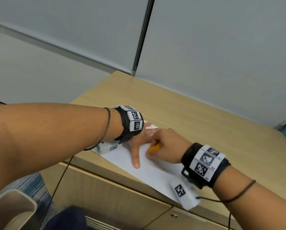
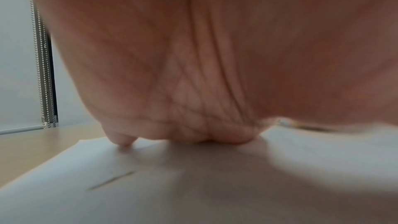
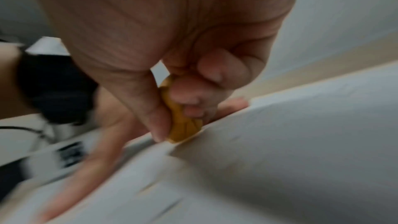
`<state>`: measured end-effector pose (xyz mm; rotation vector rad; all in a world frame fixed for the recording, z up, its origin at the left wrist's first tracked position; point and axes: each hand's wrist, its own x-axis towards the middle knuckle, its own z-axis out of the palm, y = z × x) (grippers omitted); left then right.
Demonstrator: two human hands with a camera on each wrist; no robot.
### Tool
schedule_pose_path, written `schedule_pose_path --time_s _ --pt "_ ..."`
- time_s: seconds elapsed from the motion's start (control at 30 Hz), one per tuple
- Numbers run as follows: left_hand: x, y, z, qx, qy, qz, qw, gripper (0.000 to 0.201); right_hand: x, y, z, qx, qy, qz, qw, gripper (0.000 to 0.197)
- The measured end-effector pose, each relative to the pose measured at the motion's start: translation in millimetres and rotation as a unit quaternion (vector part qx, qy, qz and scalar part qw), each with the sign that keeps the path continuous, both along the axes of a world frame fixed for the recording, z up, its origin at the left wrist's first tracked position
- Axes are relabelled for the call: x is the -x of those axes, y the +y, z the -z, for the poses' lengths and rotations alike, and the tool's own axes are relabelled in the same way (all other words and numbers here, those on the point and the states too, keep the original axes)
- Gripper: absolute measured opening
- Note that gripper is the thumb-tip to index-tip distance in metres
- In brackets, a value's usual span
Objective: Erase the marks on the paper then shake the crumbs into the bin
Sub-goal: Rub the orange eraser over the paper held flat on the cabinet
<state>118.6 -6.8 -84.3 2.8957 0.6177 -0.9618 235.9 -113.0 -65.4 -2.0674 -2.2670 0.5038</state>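
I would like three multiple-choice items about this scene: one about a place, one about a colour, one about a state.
1. Where does the paper lie?
A. in the bin
B. on the wooden cabinet top
C. on the floor

2. What colour is the eraser?
A. yellow-orange
B. blue
C. black

3. How is the left hand?
A. curled in a fist in the air
B. gripping the bin
C. spread flat, pressing the paper

Key:
1 B, the sheet rests on the cabinet top near its front edge.
2 A, the piece that the right hand pinches is yellow-orange.
3 C, its fingers lie straight on the sheet, while the bin stands below, untouched.
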Motion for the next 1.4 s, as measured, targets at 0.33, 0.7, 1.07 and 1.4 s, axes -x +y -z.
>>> schedule_pose_path --time_s 0.33,0.7,1.07,1.4 --pt "3.2 3.8 9.0 -0.003 -0.017 -0.013 1.000 0.141 -79.2 -11.6 20.0 0.048 0.180 0.190 0.964 0.027" --pt "0.9 -6.7 -5.7 0.022 0.007 -0.051 0.998 0.139 -71.6 -12.4 12.0 0.072 0.145 0.150 0.975 0.029" --pt "41.1 -15.4 5.5 -0.032 -0.045 -0.130 0.990 0.127 -69.9 -13.2 12.2 0.078 0.154 0.162 0.972 0.028" --pt "9.1 -53.7 -24.4 0.095 -0.053 -0.057 0.992 0.103 -67.4 -18.3 8.3 0.074 0.178 0.169 0.967 0.028"
